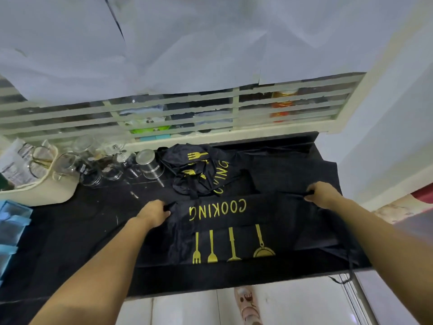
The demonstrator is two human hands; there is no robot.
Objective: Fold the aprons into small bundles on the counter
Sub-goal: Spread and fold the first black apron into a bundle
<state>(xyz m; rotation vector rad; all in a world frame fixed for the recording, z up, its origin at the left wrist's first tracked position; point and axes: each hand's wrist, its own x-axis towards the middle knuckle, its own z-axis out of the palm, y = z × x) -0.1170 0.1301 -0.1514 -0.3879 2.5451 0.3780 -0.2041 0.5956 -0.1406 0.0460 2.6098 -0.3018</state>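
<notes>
A black apron (234, 231) with gold "COOKING" lettering and gold utensil prints lies spread flat on the black counter (77, 231) in front of me. My left hand (154, 213) pinches its upper left corner. My right hand (321, 194) grips the upper right corner, with the fabric stretched between the two hands. A strap of this apron hangs over the counter's front edge at the right. Behind it, crumpled black aprons (194, 170) with the same gold print lie in a heap near the window.
Glass jars (89, 158) and a steel tumbler (147, 164) stand at the back left, beside a cream bag (39, 184). Blue boxes (11, 221) sit at the left edge. A louvred window (187, 109) backs the counter. My foot (247, 306) shows on the tiled floor below.
</notes>
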